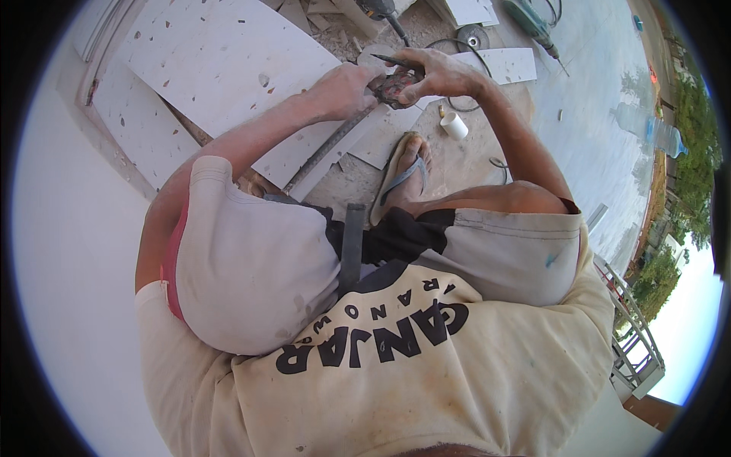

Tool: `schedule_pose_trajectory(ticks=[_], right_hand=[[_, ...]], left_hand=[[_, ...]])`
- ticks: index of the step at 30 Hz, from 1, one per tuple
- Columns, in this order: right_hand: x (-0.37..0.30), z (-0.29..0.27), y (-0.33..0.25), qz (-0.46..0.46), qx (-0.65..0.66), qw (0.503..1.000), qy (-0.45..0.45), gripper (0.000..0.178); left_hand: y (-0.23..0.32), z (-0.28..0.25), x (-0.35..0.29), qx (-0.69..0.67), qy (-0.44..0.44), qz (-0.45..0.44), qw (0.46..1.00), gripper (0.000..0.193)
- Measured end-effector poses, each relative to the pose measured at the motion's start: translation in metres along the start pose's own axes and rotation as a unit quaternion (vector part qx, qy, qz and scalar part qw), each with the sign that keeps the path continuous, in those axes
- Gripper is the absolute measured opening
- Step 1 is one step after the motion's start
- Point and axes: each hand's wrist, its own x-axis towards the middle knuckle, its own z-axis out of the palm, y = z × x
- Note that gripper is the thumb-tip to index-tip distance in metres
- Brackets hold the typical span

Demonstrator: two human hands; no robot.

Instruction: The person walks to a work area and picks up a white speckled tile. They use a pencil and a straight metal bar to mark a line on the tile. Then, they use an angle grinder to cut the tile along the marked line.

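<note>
A: At the top centre of the head view, item one: your left hand (346,90). State?

B: Your left hand is closed in a fist around the upper end of a long grey metal bar (329,147). The bar runs down and to the left from your fist, slanting across the pale speckled tile pieces (228,57) toward your knee.

A: Item two, your right hand (438,75).

B: Your right hand is curled, fingers bent down onto a small dark reddish object (394,88) that sits at the top of the bar, just beside your left fist. A thin dark pencil-like stick (394,60) lies under or between your fingers there; I cannot tell exactly how you grip it. The two hands touch or nearly touch over that object.

A: Surroundings, catalogue them.

B: On the dusty floor (464,164): your foot in a grey flip-flop (403,179), below the hands. Just right of it, a short white pipe fitting (454,125). A black cable (464,103) loops past your right wrist. A narrow white tile offcut (509,65) lies beyond your right forearm. A green power drill (533,27) rests at the top right, well apart from the hands. A clear plastic bottle (655,129) lies at the far right.

A: Position of the body?

B: You crouch, knees in pale shorts (259,266), cream shirt (411,381) below.
</note>
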Motion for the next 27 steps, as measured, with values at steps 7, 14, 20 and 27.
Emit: schedule_pose_trajectory(ticks=[7, 14, 20, 27], right_hand=[[0.000, 0.010, 0.014, 0.011, 0.049, 0.998, 0.043, 0.087], [-0.009, 0.018, 0.015, 0.017, 0.073, 0.993, 0.094, 0.088], [-0.009, 0.035, 0.030, 0.046, 0.104, 0.975, 0.192, 0.069], [-0.034, 0.028, 0.014, 0.129, 0.118, 0.950, 0.260, 0.039]], left_hand=[[0.022, -0.030, 0.014, 0.146, -0.088, 0.049, 0.984, 0.059], [0.021, -0.027, 0.043, 0.120, -0.152, 0.084, 0.978, 0.068], [0.009, -0.022, 0.041, -0.037, -0.153, 0.070, 0.985, 0.081], [-0.010, -0.011, 0.049, -0.063, -0.166, 0.130, 0.975, 0.087]])
